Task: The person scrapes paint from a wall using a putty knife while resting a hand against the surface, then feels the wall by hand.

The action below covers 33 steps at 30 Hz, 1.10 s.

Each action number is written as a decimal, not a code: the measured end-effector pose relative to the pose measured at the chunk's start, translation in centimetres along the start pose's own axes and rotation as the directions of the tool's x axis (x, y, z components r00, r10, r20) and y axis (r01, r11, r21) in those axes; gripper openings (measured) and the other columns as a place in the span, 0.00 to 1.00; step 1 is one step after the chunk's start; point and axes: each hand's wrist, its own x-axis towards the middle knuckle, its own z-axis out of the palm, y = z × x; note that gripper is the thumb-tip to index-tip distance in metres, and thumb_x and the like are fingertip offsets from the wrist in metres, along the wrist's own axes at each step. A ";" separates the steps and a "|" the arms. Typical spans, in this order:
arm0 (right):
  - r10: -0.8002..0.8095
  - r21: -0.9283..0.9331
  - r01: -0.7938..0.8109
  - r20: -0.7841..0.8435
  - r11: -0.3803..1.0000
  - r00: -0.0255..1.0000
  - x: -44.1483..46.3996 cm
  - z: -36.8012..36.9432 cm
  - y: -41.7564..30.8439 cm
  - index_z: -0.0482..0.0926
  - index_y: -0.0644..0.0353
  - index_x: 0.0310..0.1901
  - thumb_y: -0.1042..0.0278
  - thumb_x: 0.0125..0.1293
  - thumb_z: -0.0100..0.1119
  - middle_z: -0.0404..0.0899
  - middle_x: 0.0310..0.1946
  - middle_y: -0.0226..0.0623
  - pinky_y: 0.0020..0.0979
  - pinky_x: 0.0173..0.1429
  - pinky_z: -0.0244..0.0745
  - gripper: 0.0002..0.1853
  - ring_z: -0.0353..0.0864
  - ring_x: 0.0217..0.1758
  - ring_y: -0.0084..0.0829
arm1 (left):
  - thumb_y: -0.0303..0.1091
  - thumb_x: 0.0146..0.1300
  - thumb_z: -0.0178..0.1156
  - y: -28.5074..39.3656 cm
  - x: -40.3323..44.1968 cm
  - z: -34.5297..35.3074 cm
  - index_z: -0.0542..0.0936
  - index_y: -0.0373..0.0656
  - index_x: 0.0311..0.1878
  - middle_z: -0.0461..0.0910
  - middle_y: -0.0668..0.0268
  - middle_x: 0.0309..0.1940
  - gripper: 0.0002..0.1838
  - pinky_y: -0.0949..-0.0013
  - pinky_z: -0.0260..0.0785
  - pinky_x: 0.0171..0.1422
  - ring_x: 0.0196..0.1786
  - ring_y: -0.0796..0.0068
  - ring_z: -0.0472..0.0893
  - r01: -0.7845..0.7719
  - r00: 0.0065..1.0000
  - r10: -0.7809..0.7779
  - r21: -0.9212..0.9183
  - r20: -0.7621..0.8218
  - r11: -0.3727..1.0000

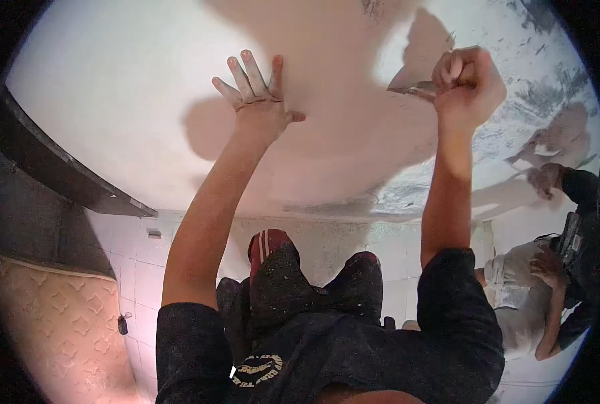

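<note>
My left hand (258,108) is spread with its fingers apart on the pale plastered wall (340,135), and nothing is in it. White dust coats its fingers. My right hand (468,84) is closed in a fist around a putty knife (413,89), whose blade points left, at or close to the wall. The handle is hidden in my fist. Dark grey rough patches (549,91) mark the wall around and to the right of that hand. Shadows of both hands fall across the surface.
At the right a co-worker's raised hand (546,180) is near the wall; their other hand (549,266) is lower down. A dark ledge (64,158) runs along the left. A patterned mattress-like panel (64,330) stands at lower left, beside white tiles (141,269).
</note>
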 end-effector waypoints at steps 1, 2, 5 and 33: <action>0.223 0.368 -0.205 -0.009 0.907 0.975 0.6 0.1 -0.5 0.67 0.66 0.18 0.75 0.61 0.47 0.67 0.15 0.36 0.23 0.21 0.56 0.13 0.64 0.17 0.23 | 0.74 0.46 0.61 0.0 0.3 -0.3 0.30 0.39 0.75 0.18 0.23 0.67 0.71 0.14 0.23 0.58 0.68 0.17 0.20 0.000 1.000 0.000 0.000 -0.008 1.000; 0.199 0.424 -0.157 -0.055 0.892 0.979 0.6 0.0 -1.4 0.66 0.66 0.18 0.75 0.60 0.47 0.66 0.15 0.36 0.23 0.21 0.56 0.13 0.63 0.16 0.24 | 0.74 0.46 0.61 0.3 0.5 -0.7 0.29 0.40 0.75 0.18 0.23 0.67 0.71 0.14 0.23 0.58 0.68 0.18 0.21 0.038 0.995 -0.041 0.035 0.092 0.999; 0.046 0.376 -0.042 -0.002 0.926 0.999 -0.2 -0.9 -2.0 0.60 0.54 0.15 0.61 0.65 0.40 0.60 0.11 0.31 0.24 0.22 0.48 0.20 0.52 0.13 0.23 | 0.74 0.46 0.61 0.4 0.9 -1.2 0.28 0.41 0.75 0.18 0.24 0.67 0.71 0.14 0.24 0.58 0.69 0.18 0.21 0.077 0.986 -0.085 0.057 0.143 0.995; 0.123 0.385 -0.101 -0.033 0.917 0.992 -1.5 -0.6 -2.5 0.60 0.55 0.15 0.61 0.65 0.38 0.63 0.15 0.34 0.27 0.23 0.53 0.19 0.54 0.16 0.24 | 0.74 0.46 0.61 -0.6 0.3 -0.5 0.29 0.44 0.75 0.14 0.28 0.67 0.70 0.17 0.19 0.60 0.69 0.21 0.17 0.059 0.996 -0.058 -0.017 0.063 0.998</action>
